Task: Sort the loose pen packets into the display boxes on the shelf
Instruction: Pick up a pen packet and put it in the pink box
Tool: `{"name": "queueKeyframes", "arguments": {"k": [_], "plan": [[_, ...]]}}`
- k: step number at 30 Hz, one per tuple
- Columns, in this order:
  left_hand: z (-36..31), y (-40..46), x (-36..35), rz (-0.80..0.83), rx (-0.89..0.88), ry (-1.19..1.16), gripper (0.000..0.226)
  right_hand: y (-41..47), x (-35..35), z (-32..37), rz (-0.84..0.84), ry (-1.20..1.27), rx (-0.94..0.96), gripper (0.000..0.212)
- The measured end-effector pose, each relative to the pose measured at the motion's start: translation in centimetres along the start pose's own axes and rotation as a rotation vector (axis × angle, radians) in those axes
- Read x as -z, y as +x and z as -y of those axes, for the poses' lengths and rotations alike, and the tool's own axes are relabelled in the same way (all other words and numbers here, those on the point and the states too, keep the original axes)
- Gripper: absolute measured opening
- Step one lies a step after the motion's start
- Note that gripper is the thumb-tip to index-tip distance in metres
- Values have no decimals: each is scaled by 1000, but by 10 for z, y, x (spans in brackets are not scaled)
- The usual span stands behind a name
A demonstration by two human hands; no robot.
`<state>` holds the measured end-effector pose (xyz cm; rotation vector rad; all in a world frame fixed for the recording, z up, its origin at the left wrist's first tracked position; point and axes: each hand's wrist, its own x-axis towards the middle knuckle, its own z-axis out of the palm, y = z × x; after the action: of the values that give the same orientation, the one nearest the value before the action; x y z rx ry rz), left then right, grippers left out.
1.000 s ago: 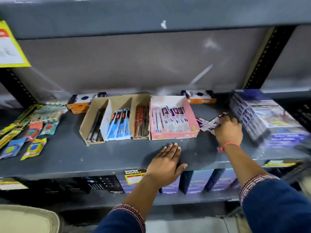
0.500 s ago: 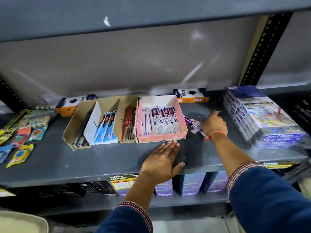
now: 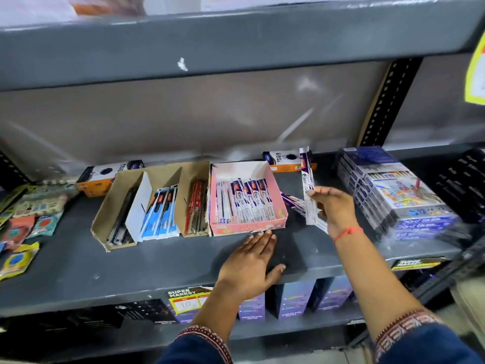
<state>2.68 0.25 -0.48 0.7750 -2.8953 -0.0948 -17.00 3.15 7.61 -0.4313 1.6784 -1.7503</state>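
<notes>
A pink display box [image 3: 278, 195] stands mid-shelf with several white and blue pen packets lying in it. Just right of it, my right hand [image 3: 333, 208] holds a few of the same pen packets [image 3: 307, 179] upright above the shelf. More loose packets [image 3: 291, 202] lie on the shelf between the box and that hand. My left hand [image 3: 249, 266] lies flat on the shelf, fingers spread, fingertips touching the pink box's front. To the left stand a cardboard box of red pens [image 3: 195, 206], a white box of blue packets [image 3: 157, 214] and a cardboard box of dark pens [image 3: 118, 219].
A stack of wrapped colour-pen sets [image 3: 401, 195] fills the shelf's right side. Orange and black boxes [image 3: 283, 160] stand at the back. Eraser packets [image 3: 23, 219] are strewn at the far left. The upper shelf [image 3: 236, 46] hangs low overhead. Purple boxes [image 3: 291, 298] sit below.
My right hand has lifted the pen packets off the shelf and turned them upright. My left hand has slid forward to the pink box's front.
</notes>
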Motion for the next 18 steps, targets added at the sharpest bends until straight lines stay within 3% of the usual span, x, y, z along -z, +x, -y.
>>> {"name": "queueKeyframes", "arguments": {"k": [7, 18], "plan": [[3, 1, -3, -49, -8, -36, 70, -55, -1, -7, 179, 147, 37, 27], [4, -1, 0, -63, -38, -76, 66, -76, -12, -10, 201, 123, 50, 21]]}}
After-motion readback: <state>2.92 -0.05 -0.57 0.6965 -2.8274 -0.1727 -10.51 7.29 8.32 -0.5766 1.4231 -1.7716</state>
